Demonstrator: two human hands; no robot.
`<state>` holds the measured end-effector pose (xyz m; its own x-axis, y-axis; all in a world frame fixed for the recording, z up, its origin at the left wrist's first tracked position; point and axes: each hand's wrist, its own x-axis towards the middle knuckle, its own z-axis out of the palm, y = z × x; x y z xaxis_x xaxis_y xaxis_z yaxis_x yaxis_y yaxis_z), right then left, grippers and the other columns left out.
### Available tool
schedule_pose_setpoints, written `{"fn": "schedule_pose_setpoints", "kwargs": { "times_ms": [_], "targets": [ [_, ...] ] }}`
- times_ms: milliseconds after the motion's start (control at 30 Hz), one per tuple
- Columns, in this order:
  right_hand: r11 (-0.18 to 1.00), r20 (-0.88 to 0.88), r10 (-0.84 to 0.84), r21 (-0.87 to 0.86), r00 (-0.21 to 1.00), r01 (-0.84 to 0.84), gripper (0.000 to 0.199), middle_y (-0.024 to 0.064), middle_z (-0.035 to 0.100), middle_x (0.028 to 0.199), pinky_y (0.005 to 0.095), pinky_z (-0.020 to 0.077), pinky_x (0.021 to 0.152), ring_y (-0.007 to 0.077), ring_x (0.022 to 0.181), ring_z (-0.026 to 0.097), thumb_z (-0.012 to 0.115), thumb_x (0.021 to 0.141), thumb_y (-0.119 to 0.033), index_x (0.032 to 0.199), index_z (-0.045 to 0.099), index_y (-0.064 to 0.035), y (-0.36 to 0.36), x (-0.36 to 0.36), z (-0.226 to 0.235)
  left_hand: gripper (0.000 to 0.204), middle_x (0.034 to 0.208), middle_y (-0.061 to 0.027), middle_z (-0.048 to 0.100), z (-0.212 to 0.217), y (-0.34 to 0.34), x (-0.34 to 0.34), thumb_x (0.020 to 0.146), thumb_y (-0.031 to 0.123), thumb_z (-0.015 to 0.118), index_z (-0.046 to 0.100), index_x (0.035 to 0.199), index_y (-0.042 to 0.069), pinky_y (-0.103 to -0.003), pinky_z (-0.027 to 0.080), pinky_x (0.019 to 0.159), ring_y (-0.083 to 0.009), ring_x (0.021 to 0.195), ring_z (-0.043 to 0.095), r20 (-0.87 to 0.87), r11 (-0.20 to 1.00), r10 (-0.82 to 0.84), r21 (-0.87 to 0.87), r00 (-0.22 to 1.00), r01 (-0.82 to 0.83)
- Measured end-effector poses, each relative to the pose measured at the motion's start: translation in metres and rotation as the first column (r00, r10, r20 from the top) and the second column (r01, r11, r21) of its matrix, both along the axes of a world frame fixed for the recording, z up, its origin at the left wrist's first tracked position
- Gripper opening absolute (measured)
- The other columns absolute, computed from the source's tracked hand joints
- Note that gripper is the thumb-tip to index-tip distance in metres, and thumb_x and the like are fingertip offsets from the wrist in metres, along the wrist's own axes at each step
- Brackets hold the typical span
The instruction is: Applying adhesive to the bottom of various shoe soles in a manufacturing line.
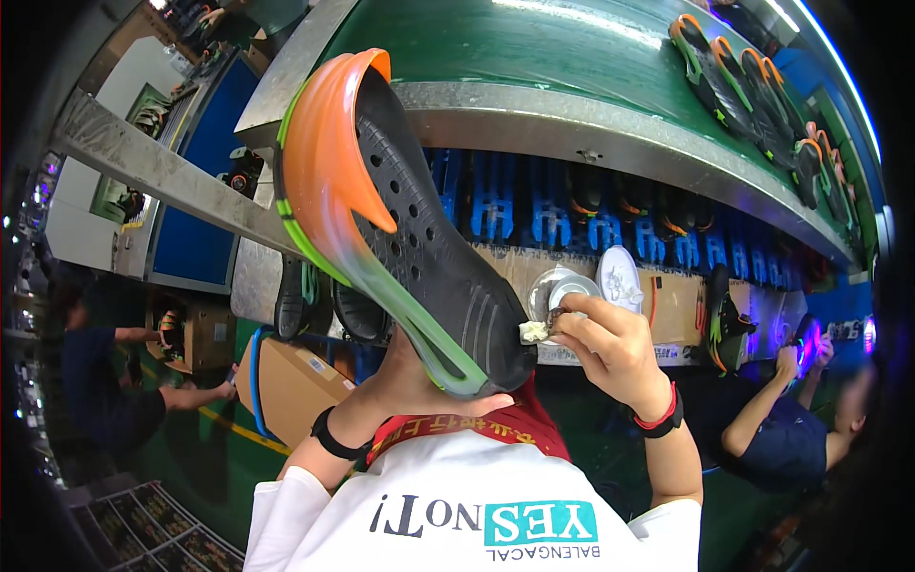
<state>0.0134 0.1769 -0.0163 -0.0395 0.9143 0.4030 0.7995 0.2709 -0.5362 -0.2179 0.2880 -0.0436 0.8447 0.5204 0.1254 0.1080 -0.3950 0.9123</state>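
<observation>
In my left hand (415, 377) rests a large shoe sole (434, 272), held from below at its toe end. It has a black inner face with rows of round holes, an orange raised heel wall and a green edge. My right hand (615, 348) pinches a small whitish wad (536, 332), perhaps cloth or sponge, close to the sole's black toe edge. Whether the wad touches the sole I cannot tell. Just beyond the right fingers sits a small round cup (572, 285), partly hidden by them. Next to it lies a white oval dish (620, 276) with pale crumpled pieces on it.
A green conveyor belt (496, 48) with a metal rim runs across the back, with several soles (753, 91) at its right. Blue racks (551, 214) stand beneath. More dark soles (295, 296) lie left. A cardboard box (295, 381) stands lower left. Co-workers (786, 439) sit either side.
</observation>
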Motion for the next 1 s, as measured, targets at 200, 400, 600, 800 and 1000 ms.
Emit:
{"fn": "schedule_pose_setpoints", "kwargs": {
  "times_ms": [200, 400, 600, 800, 1000],
  "targets": [
    [0.997, 0.035, -0.033, 0.076, 0.999, 0.030, 0.022, 0.0114, 0.064, 0.091, 0.0325, 0.0509, 0.056, 0.0253, 0.069, 0.064, 0.074, 0.068, -0.004, 0.087, 0.062, -0.0030, 0.003, -0.004, 0.001, 0.096, 0.125, -0.0132, 0.046, 0.008, 0.001, -0.002, 0.056, 0.041, 0.087, 0.041, 0.129, 0.001, -0.042, 0.027, 0.105, -0.0300, 0.119, 0.043, -0.087, 0.999, -0.008, -0.040, 0.996, 0.005],
    [0.987, 0.036, -0.056, 0.150, 0.998, 0.050, 0.024, 0.0131, 0.064, 0.093, 0.0319, 0.0504, 0.056, 0.0260, 0.068, 0.063, 0.073, 0.066, 0.001, 0.087, 0.062, -0.0026, 0.008, -0.007, 0.000, 0.092, 0.124, -0.0138, 0.046, 0.012, 0.001, 0.005, 0.056, 0.038, 0.087, 0.043, 0.128, 0.002, -0.041, 0.031, 0.103, -0.0304, 0.118, 0.044, 0.055, 0.993, -0.065, -0.097, 0.996, 0.070],
    [0.977, 0.029, -0.082, 0.202, 0.996, 0.075, 0.026, 0.0144, 0.063, 0.093, 0.0319, 0.0495, 0.055, 0.0260, 0.067, 0.063, 0.074, 0.064, 0.002, 0.088, 0.062, -0.0015, 0.014, -0.008, 0.001, 0.088, 0.121, -0.0129, 0.049, 0.014, 0.000, 0.005, 0.056, 0.034, 0.088, 0.045, 0.126, 0.002, -0.040, 0.034, 0.102, -0.0291, 0.114, 0.048, 0.080, 0.982, -0.023, -0.187, 0.996, 0.038],
    [0.963, -0.009, -0.117, 0.243, 0.993, 0.116, 0.024, 0.0148, 0.063, 0.093, 0.0306, 0.0494, 0.056, 0.0265, 0.066, 0.062, 0.074, 0.067, 0.003, 0.088, 0.063, -0.0006, 0.021, -0.012, 0.009, 0.089, 0.123, -0.0131, 0.049, 0.016, 0.003, 0.004, 0.056, 0.032, 0.088, 0.045, 0.127, 0.001, -0.038, 0.036, 0.101, -0.0276, 0.117, 0.048, 0.126, 0.967, -0.043, -0.243, 0.991, 0.072],
    [0.959, -0.288, -0.210, 0.123, 0.934, 0.254, 0.015, 0.0148, 0.064, 0.091, 0.0278, 0.0493, 0.062, 0.0217, 0.071, 0.063, 0.070, 0.073, 0.006, 0.086, 0.063, 0.0023, 0.010, -0.013, 0.021, 0.074, 0.129, -0.0165, 0.046, -0.011, 0.010, 0.005, 0.063, 0.034, 0.080, 0.048, 0.123, 0.004, -0.039, 0.039, 0.102, -0.0283, 0.117, 0.050, 0.245, 0.991, -0.006, -0.128, 0.970, 0.038]
  ]
}}
